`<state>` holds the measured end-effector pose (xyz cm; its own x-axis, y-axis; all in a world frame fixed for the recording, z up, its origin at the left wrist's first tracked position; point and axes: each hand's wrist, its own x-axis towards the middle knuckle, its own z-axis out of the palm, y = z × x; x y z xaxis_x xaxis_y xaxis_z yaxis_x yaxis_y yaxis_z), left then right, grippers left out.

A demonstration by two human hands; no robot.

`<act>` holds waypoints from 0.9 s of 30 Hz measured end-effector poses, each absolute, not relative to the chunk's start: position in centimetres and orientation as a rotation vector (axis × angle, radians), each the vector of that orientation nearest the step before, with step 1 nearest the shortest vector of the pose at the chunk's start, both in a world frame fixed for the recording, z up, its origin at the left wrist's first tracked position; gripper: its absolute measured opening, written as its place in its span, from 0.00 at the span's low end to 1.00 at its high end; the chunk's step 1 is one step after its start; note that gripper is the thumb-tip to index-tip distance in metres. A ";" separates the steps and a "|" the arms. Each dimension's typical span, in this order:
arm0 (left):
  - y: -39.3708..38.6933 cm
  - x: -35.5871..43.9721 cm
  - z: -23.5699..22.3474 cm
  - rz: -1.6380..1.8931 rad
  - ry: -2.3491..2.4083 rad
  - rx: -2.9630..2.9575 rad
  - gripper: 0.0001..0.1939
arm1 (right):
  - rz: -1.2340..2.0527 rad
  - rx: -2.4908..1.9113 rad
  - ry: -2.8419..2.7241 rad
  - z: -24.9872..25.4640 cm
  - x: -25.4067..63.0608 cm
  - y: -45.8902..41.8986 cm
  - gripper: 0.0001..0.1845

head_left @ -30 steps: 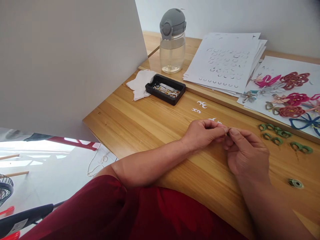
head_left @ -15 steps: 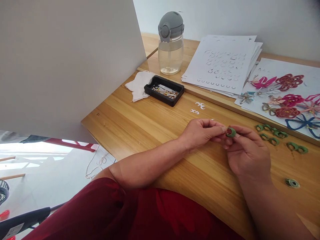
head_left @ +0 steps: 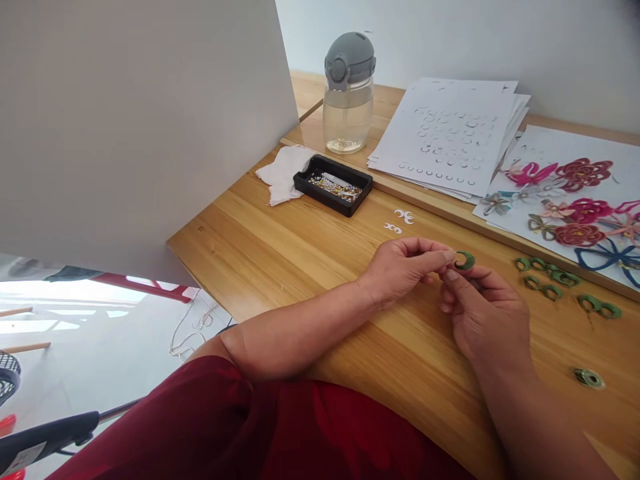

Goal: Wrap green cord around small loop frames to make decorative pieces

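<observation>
Bare wood on the table (head_left: 280, 240) leaves a wide way between the left forearm (head_left: 300, 339) and the black tray (head_left: 321, 198), edged at left by the tall grey board (head_left: 150, 133). Behind the tray, the bottle (head_left: 349, 110) stands in the way. Right of the right hand (head_left: 493, 317), green loops (head_left: 564, 277) block the far side and a spool (head_left: 589, 379) the near, with open wood between them.

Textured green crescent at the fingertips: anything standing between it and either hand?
Nothing visible: the left hand and right hand have fingertips right at the textured green crescent; exact contact is too small to tell.
</observation>
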<state>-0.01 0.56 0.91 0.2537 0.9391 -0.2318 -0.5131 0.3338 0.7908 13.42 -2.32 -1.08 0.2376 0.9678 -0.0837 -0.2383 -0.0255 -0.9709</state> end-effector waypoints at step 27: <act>1.1 -0.8 0.4 0.955 0.847 1.171 0.10 | 0.408 -1.302 -1.421 1.4 14.6 -3.9 0.03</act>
<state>-0.84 1.07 0.36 0.3698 0.9278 -0.0498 -0.1607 0.1167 0.9801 14.62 -3.94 1.37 0.2184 0.8527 0.4745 0.4712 0.3337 -0.8165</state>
